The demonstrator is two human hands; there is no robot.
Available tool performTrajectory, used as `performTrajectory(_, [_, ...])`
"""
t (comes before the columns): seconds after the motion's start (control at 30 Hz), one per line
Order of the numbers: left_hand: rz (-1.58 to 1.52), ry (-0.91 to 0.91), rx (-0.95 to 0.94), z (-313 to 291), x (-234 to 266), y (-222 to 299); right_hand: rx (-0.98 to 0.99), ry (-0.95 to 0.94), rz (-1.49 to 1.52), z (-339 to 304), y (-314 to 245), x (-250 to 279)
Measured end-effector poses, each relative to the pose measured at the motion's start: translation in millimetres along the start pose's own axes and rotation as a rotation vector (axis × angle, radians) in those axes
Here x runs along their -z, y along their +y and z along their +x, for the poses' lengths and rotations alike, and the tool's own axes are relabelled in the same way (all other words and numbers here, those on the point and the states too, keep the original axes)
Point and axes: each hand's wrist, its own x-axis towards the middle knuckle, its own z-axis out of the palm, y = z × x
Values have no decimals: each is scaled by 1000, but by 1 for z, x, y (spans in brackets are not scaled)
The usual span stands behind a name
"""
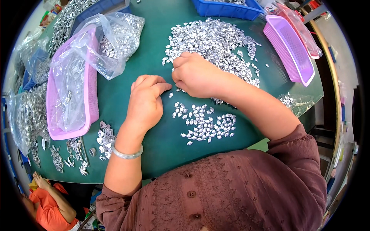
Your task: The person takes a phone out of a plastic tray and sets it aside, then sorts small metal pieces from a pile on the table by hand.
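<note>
My right hand is closed at the near left edge of a large heap of small silvery metal pieces, its fingertips curled under and hidden. Just left of it, my left hand has its thumb and fingers pressed together, pointing at the right hand; anything between them is too small to make out. A loose metal piece lies on the green tabletop below the left fingertips. Nearer to me, under my right forearm, spreads a smaller group of rounded silvery pieces with tiny end tabs.
At left stands a long purple basket with clear plastic bags, beside a bag of metal pieces. Small metal parts lie near my left wrist. A blue tray is at the back, another purple basket at right. Someone in orange sits lower left.
</note>
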Motion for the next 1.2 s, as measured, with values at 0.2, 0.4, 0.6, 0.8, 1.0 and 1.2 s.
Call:
performTrajectory(0.2, [-14,33,-24,0,-1,1,-70,-58,-31,5,1,3])
performTrajectory(0.4, [-34,55,-11,0,-2,2,36,4,117,-2,7,6])
performTrajectory(0.6, [-40,47,-3,1,-3,2,69,21,-23,-2,4,0])
performTrajectory(0.8, [-35,64,-2,0,-3,2,-10,71,55,-1,9,3])
performTrajectory(1.0, [-22,71,-2,2,-3,3,-103,75,102,-7,15,11])
performTrajectory(1.2, [40,21,-46,4,-5,6,-129,18,110,-8,10,11])
